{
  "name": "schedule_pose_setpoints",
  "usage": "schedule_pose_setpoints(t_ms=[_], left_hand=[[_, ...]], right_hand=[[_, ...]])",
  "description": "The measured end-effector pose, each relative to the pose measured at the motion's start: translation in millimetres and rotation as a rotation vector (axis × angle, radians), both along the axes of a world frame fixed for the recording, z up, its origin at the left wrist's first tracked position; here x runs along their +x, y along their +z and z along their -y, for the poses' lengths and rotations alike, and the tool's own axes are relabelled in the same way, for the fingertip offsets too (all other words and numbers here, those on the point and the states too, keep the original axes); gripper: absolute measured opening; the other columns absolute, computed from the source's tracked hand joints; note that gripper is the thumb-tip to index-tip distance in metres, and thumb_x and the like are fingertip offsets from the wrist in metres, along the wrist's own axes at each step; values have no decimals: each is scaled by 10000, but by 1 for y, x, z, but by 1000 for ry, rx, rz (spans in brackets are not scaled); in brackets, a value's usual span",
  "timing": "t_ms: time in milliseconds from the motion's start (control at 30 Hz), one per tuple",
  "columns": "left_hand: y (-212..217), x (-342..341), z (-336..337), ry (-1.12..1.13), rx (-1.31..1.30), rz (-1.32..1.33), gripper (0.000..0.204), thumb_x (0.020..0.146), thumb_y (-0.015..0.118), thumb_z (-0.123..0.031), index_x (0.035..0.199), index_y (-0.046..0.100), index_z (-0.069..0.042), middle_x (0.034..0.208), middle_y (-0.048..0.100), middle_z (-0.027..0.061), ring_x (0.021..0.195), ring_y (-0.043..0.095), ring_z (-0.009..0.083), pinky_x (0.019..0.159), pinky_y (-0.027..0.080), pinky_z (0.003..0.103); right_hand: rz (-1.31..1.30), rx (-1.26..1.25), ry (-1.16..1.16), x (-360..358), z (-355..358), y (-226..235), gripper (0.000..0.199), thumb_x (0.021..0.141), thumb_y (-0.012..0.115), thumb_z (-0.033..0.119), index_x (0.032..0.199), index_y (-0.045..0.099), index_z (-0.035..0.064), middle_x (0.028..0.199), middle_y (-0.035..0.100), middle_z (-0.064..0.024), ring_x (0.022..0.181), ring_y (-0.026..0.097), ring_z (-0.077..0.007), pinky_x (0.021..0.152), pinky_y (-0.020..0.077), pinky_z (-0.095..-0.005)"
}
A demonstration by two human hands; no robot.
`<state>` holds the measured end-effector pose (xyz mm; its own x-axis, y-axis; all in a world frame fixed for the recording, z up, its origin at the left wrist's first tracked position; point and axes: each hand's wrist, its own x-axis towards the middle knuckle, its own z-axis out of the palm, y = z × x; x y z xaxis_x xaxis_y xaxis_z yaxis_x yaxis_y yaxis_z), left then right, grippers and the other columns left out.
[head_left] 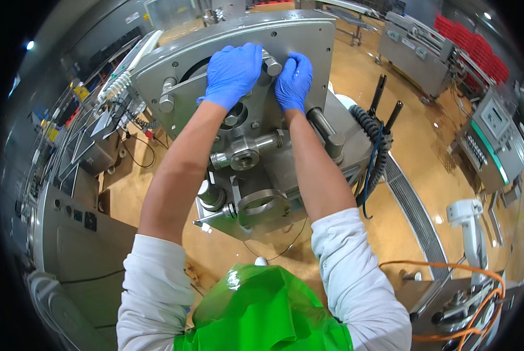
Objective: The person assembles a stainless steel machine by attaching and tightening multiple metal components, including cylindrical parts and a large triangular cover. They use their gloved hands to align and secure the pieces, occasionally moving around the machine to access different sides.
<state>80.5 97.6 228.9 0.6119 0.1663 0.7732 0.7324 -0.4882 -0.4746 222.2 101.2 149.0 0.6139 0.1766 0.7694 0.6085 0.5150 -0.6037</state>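
Both of my hands wear blue gloves and reach to the upper front of a steel machine (pixel 302 36). My left hand (pixel 233 75) is closed over the upper edge of a grey metal plate (pixel 189 108) standing against the machine's face. Just right of it, a thick bolt with a hexagonal head (pixel 271 65) sticks out between my hands. My right hand (pixel 295 82) is beside that bolt with fingers curled; what they grip is hidden. Below my hands are a steel pipe fitting (pixel 244 155) with a round opening and a metal ring (pixel 265 203).
Another hex-headed bolt (pixel 166 100) projects at left, and a rounded steel post (pixel 333 140) at right. A coiled dark hose (pixel 372 131) hangs alongside. A floor drain (pixel 414 205) and an orange hose (pixel 449 266) lie to the right. A steel cabinet (pixel 80 245) stands left.
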Motion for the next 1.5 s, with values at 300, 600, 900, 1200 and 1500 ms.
schedule_pose_setpoints(t_ms=[300, 600, 900, 1200, 1500], left_hand=[[-8, -5, 4, 142, -84, 139, 332, 892, 452, -266, 645, 598, -99, 619, 628, 105, 603, 609, 282, 559, 480, 421], [11, 15, 10, 280, -252, 185, 352, 897, 376, -277, 739, 633, -97, 738, 657, 153, 676, 634, 353, 611, 501, 484], [14, 21, 14, 177, -196, 161, 316, 863, 433, -279, 715, 652, -105, 710, 660, 151, 608, 634, 337, 588, 508, 453], [16, 10, 18, 238, -413, 311, 355, 876, 415, -304, 739, 677, -107, 753, 672, 146, 716, 657, 352, 656, 523, 453], [16, 14, 19, 190, -422, 352, 373, 883, 419, -344, 759, 689, -119, 766, 675, 145, 728, 656, 352, 671, 523, 457]], right_hand=[[-275, 75, -60, 1, 38, 0, 197, 905, 466, 136, 1007, 580, 12, 928, 542, -158, 897, 509, -319, 834, 387, -424], [-201, -122, -155, -11, -2, 22, 172, 880, 484, 151, 999, 587, 83, 989, 568, -163, 1000, 512, -326, 884, 353, -429], [-124, -48, -162, -4, -10, 24, 157, 838, 501, 124, 972, 556, 64, 952, 551, -145, 899, 524, -328, 789, 389, -428], [606, -91, 77, -11, 79, 9, 425, 752, 603, 48, 1171, 545, 90, 921, 566, -135, 822, 580, -312, 701, 465, -435], [592, -271, -24, -2, 60, 17, 324, 825, 676, 364, 955, 592, 79, 643, 587, -130, 571, 607, -317, 524, 480, -411]])
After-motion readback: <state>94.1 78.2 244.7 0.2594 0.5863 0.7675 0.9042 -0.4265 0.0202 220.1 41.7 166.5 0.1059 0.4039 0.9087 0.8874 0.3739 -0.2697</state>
